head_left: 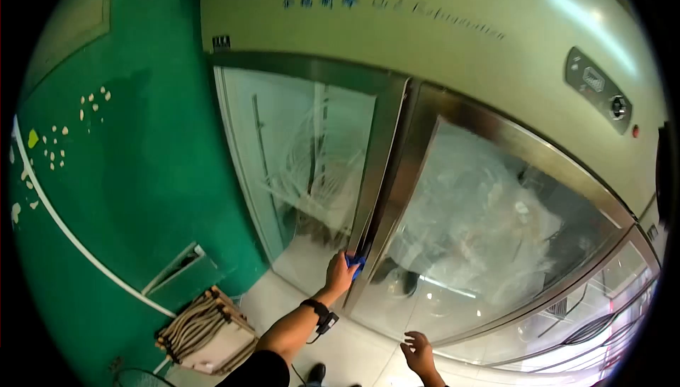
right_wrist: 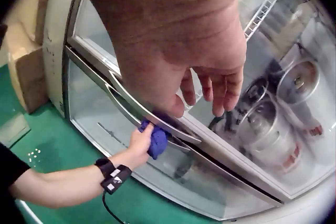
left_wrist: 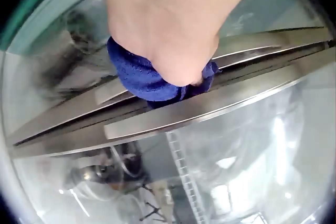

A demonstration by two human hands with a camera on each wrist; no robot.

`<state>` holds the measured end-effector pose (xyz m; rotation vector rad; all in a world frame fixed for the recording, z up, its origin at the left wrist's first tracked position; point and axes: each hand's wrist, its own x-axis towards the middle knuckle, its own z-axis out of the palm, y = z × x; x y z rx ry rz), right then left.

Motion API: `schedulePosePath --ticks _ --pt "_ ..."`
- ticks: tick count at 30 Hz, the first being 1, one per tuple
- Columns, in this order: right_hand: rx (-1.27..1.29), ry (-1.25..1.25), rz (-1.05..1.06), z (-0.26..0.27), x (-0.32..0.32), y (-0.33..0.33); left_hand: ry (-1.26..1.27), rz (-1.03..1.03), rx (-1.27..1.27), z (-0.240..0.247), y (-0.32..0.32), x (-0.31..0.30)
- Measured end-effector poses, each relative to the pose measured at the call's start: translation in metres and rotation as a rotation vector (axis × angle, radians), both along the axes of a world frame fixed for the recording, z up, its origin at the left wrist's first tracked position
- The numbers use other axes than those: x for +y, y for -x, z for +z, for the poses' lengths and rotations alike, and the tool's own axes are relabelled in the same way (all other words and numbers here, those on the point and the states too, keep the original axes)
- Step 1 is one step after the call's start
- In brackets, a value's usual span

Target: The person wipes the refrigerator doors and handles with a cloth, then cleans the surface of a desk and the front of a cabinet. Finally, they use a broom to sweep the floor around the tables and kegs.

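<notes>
My left hand (head_left: 339,273) grips a blue cloth (left_wrist: 137,79) against the metal door edges of a glass-fronted refrigerator. In the right wrist view the cloth (right_wrist: 157,144) bunches around the curved door handle (right_wrist: 126,112), with the thumb side of the hand on top. Part of the handle is hidden under the cloth. My right hand (head_left: 419,351) hangs lower, in front of the right glass door (head_left: 489,224). Its fingers are loosely bent and hold nothing, as the right wrist view also shows.
Metal kegs (right_wrist: 260,124) stand behind the glass. A green wall (head_left: 142,174) runs along the left, where a wooden crate of coiled hose (head_left: 202,330) sits on the tiled floor. A control panel (head_left: 598,89) is at the upper right. Cables (head_left: 602,330) lie at the lower right.
</notes>
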<state>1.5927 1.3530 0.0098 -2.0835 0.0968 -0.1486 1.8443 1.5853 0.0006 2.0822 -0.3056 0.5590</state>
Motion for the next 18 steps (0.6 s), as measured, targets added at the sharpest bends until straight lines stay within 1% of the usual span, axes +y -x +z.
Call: schedulePosePath --ticks 1,2,3,5,6,7,8,9,10,11,12,13,14,15,16,18 --pt "0.011 0.007 -0.008 -0.003 0.001 0.003 0.012 0.021 -0.006 0.022 0.005 -0.001" --pt "0.034 0.023 -0.006 0.006 0.005 -0.002 0.021 0.019 -0.031 0.039 -0.004 0.004" --pt "0.007 0.035 -0.031 0.01 0.009 -0.004 0.076 -0.018 -0.061 0.053 -0.009 0.005" --pt "-0.045 0.056 -0.02 -0.01 0.002 0.0 0.135 -0.081 -0.143 0.077 -0.011 0.004" --pt "-0.068 0.075 0.002 -0.022 -0.004 0.001 0.137 -0.082 -0.153 0.077 -0.013 0.003" --pt "-0.139 0.087 0.004 -0.015 -0.002 0.0 0.076 -0.023 -0.175 0.069 -0.013 0.001" --pt "-0.131 0.093 0.009 -0.008 0.0 -0.001 0.017 0.041 -0.188 0.058 -0.013 0.0" --pt "-0.08 -0.003 -0.042 0.001 0.002 -0.005 0.029 0.054 -0.174 0.048 -0.012 0.002" --pt "-0.018 -0.088 -0.084 0.015 0.004 -0.009 -0.045 0.037 -0.107 0.033 -0.009 0.004" --pt "-0.053 0.077 -0.062 0.035 0.009 -0.01 -0.111 0.028 -0.02 0.008 -0.003 0.006" --pt "-0.097 0.048 -0.038 0.044 0.012 -0.014 -0.14 -0.001 -0.05 -0.015 -0.01 0.01" --pt "-0.055 0.132 0.007 0.05 0.011 -0.018 -0.152 -0.022 -0.081 -0.009 -0.004 0.012" --pt "-0.096 0.162 0.066 0.048 0.009 -0.023 -0.177 -0.044 0.034 -0.011 -0.002 0.016" --pt "-0.019 0.133 0.132 0.07 0.017 -0.025 -0.232 -0.026 0.037 -0.001 0.005 0.021" --pt "0.001 -0.047 0.192 0.072 0.018 -0.028 -0.285 -0.005 0.07 -0.005 0.007 0.029" --pt "0.13 -0.041 0.278 0.084 0.024 -0.039 -0.266 0.037 0.313 -0.026 0.03 0.055"
